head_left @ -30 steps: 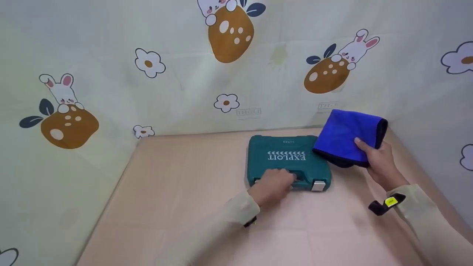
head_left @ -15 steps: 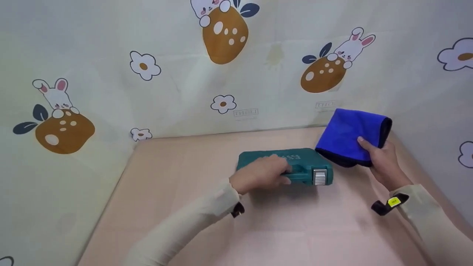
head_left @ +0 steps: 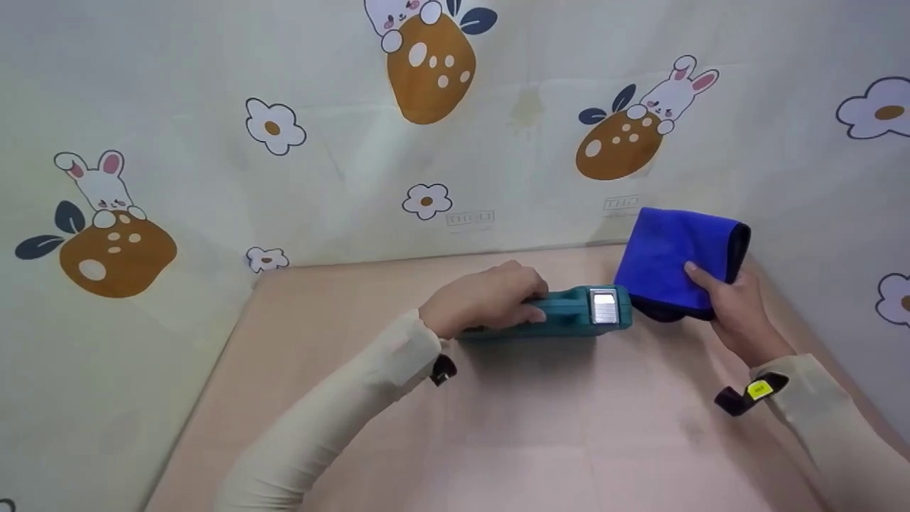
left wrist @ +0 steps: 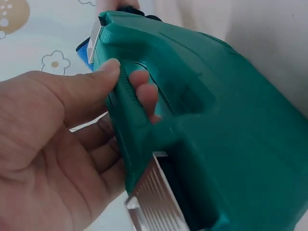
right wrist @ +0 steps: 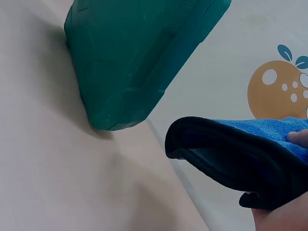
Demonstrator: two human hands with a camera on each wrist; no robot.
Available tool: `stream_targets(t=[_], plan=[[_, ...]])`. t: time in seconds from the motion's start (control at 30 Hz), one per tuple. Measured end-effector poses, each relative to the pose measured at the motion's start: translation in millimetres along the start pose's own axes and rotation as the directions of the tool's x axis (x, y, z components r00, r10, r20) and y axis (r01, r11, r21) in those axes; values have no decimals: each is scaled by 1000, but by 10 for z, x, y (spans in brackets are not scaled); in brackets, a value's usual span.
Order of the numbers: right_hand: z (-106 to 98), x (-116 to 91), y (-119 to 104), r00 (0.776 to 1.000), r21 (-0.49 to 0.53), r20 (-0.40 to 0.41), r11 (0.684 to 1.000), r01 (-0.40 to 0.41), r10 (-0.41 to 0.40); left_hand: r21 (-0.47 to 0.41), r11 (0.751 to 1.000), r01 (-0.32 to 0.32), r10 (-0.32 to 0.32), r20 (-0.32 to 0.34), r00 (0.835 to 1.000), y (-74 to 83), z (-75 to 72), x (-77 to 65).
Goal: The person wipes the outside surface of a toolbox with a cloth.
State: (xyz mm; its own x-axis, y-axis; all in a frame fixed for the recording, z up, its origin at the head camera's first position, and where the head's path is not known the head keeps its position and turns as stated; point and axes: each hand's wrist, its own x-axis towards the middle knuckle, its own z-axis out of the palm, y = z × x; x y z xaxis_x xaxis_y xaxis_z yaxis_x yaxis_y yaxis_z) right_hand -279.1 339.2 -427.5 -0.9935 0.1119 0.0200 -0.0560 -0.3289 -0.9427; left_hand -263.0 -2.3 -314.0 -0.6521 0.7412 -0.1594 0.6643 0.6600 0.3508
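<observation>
My left hand (head_left: 490,295) grips the handle of a green plastic tool case (head_left: 569,323), which stands tipped up with its latch side raised. In the left wrist view the fingers curl through the handle (left wrist: 130,103) and the thumb lies along it; a ribbed metal latch (left wrist: 159,197) shows close by. On the right, my right hand (head_left: 743,313) pinches a folded blue cloth (head_left: 679,256) with black edging, thumb on top. The right wrist view shows the cloth's folded edge (right wrist: 221,149) beside the case's underside (right wrist: 125,57).
A table with a pale pink cover (head_left: 498,427) lies under both hands. Behind it hangs a light curtain (head_left: 341,178) printed with rabbits and flowers, which also runs along the left and right sides.
My left hand has tilted the case from lying flat up onto its far edge, lifting the handle side. My right hand still holds the cloth in nearly the same place.
</observation>
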Motion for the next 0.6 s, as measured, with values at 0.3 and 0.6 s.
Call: stream_targets(t=[0.3,0.6], plan=[[44,7,-57,1000,-70,18,997,-18,19,-66,998,-20,29,128,991,78,-179,-94],[106,5,-34,1000,-65,27,998,-13,15,73,989,132,-124,-98,987,-203,-152,155]])
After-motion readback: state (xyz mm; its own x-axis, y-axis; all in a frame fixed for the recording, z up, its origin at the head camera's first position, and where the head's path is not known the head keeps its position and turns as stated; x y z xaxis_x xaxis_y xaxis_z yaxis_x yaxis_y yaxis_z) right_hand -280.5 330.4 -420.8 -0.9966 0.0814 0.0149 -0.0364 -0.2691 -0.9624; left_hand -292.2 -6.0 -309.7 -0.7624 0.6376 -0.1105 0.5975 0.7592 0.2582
